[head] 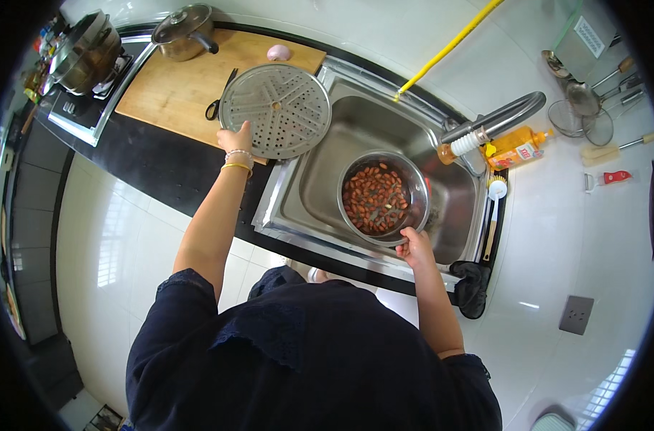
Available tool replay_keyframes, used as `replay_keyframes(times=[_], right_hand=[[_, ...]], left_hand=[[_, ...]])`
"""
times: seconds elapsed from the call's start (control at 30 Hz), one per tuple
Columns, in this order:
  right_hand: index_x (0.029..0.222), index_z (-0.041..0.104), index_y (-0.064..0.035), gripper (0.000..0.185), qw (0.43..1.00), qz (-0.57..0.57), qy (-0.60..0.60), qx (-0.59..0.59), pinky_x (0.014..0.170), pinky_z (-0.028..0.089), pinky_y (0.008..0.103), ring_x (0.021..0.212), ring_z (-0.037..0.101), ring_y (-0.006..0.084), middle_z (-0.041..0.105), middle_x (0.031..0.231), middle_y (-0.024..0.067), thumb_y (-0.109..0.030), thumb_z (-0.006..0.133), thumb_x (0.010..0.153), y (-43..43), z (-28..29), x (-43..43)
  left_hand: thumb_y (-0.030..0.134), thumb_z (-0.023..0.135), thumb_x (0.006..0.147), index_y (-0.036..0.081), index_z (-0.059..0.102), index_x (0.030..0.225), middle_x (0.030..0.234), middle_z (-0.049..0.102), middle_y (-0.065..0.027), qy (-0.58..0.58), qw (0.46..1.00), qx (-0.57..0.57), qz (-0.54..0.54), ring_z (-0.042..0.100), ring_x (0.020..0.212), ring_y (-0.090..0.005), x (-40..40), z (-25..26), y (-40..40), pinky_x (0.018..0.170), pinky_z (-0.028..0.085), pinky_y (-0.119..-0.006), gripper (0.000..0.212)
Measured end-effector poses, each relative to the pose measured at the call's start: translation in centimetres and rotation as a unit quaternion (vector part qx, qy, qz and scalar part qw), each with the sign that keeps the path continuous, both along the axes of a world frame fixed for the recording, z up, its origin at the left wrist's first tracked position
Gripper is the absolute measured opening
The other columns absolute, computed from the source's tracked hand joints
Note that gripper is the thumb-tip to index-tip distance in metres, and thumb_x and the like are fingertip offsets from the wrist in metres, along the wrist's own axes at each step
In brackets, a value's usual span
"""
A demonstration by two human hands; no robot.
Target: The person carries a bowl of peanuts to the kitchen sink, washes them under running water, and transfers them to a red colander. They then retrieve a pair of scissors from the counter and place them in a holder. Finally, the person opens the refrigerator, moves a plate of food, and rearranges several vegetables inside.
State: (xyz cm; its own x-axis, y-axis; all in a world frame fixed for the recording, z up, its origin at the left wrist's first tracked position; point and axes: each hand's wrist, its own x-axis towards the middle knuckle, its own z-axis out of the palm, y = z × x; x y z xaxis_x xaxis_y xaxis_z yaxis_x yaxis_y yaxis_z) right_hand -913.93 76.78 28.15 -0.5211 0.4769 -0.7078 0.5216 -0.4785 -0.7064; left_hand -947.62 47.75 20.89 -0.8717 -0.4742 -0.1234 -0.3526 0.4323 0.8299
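My left hand (236, 141) grips the near edge of a round perforated metal steamer plate (300, 116), which overlaps the right end of a wooden cutting board (165, 102) and the sink's left rim. With my right hand (414, 249) I hold the near rim of a stainless steel bowl (419, 207). Inside the bowl are many reddish-brown peanuts (374, 196) in what looks like water. The bowl is over the steel sink basin (324, 180); whether it touches the bottom I cannot tell. Black-handled scissors (212, 110) lie on the board, partly hidden by the plate.
A shallot or onion (278, 52) and a lidded saucepan (178, 43) stand on the board. Left of it, a pot (87, 59) sits on the gas stove. Right of the sink are the faucet (499, 121), an orange soap bottle (515, 148), a brush (496, 199) and a dark cloth (471, 285).
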Motion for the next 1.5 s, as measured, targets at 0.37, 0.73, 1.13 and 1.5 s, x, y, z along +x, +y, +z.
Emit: replay_keyframes(times=[0.37, 0.73, 1.13, 1.5], right_hand=[[0.103, 0.039, 0.0077, 0.043, 0.989, 0.136, -0.017, -0.047, 0.035, 0.046, 0.0329, 0.045, 0.054, 0.0246, 0.050, 0.082, 0.0176, -0.014, 0.059, 0.072, -0.8, -2.9, -1.8], [0.080, 0.051, 0.0007, 0.019, 0.926, 0.371, 0.052, -0.040, 0.036, 0.043, 0.0292, 0.041, 0.052, 0.0176, 0.055, 0.060, 0.0106, -0.017, 0.055, 0.075, -6.7, -1.8, -9.2], [0.082, 0.053, 0.0026, 0.028, 0.884, 0.453, 0.112, -0.031, 0.037, 0.046, 0.0294, 0.046, 0.056, 0.0197, 0.058, 0.065, 0.0140, -0.025, 0.054, 0.076, -13.4, -3.1, -14.9], [0.077, 0.053, -0.0055, 0.026, 0.815, 0.359, 0.382, 0.246, 0.048, 0.041, 0.0222, 0.054, 0.043, 0.0079, 0.048, 0.065, -0.0010, -0.027, 0.068, 0.076, -8.7, -3.8, -12.8]], left_hand=[[0.030, 0.063, 0.079, 0.005, 0.034, 0.127, 0.118, 0.044, -0.0115, -0.192, 0.861, 0.374, -0.287, 0.046, 0.106, -0.0227, 19.6, 7.1, 2.3, 0.078, 0.046, -0.041, 0.062], [-0.005, 0.048, 0.075, 0.010, 0.035, 0.125, 0.106, 0.051, -0.0099, -0.064, 0.897, 0.424, -0.104, 0.057, 0.088, -0.0207, 25.8, 7.4, -2.0, 0.063, 0.056, -0.037, 0.054], [-0.001, 0.047, 0.080, 0.006, 0.045, 0.119, 0.096, 0.055, -0.0064, 0.023, 0.915, 0.393, 0.086, 0.056, 0.085, -0.0170, 24.7, 5.7, -5.5, 0.066, 0.055, -0.039, 0.039], [0.031, 0.072, 0.069, 0.001, 0.053, 0.097, 0.091, 0.058, -0.0109, 0.004, 0.987, 0.159, 0.023, 0.056, 0.081, -0.0179, 29.9, 7.3, -3.6, 0.071, 0.047, -0.030, 0.045]])
